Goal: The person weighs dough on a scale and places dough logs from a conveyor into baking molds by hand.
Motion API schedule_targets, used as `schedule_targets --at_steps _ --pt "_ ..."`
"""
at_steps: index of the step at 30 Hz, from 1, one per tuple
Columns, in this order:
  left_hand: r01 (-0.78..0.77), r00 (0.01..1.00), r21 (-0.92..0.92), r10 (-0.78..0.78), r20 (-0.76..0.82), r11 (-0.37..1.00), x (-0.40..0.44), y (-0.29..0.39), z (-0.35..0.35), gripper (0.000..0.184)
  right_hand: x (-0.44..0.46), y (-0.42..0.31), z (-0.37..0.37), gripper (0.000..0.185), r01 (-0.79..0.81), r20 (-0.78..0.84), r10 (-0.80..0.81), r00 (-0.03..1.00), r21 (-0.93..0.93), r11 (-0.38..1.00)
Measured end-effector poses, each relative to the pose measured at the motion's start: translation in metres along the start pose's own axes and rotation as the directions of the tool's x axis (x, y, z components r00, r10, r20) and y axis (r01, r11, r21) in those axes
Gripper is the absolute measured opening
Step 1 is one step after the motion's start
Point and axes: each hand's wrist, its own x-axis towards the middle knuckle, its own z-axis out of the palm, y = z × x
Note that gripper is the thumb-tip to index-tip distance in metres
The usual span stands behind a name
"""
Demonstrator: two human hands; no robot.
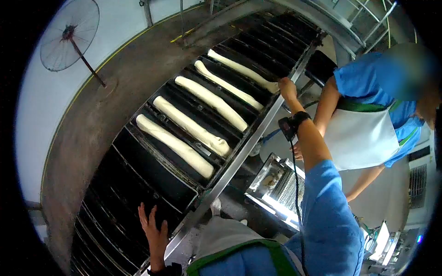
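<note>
Several long pale dough rolls lie in the slots of black pans on a metal-edged conveyor. My right hand (287, 88), its arm stretched far out, has its fingers closed on the near end of the farthest dough roll (244, 70). Over the dark pans (115, 198) at the lower left, my left hand (153, 226) has its fingers spread and holds nothing. The nearest dough roll (175, 146) lies beyond it, not touched by either hand.
A co-worker (363, 133) in blue with a white apron stands at the right, beside a metal machine (281, 186). The conveyor's metal rail (221, 184) runs diagonally before me. A round fan (69, 34) stands at the upper left.
</note>
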Motion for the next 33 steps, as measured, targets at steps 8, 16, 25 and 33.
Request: schedule_targets --at_steps 8,16,25,33 --pt "0.051 0.997 0.043 -0.053 0.055 0.998 0.009 0.006 -0.004 0.042 0.026 -0.038 0.022 0.029 0.350 0.466 -0.089 0.880 -0.512 0.785" --pt "-0.253 0.964 0.224 0.264 -0.019 0.941 0.012 -0.018 -0.002 0.041 0.040 -0.052 0.031 0.026 0.408 0.611 -0.013 0.792 -0.513 0.755" --pt "-0.222 0.975 0.144 0.216 0.060 0.964 0.019 -0.006 0.004 0.045 0.048 -0.021 0.065 0.024 0.238 0.410 -0.159 0.898 -0.149 0.960" --pt "-0.254 0.965 0.095 0.245 0.097 0.962 0.029 0.014 0.000 0.042 0.009 -0.057 0.040 0.021 0.279 0.250 -0.173 0.953 -0.494 0.823"
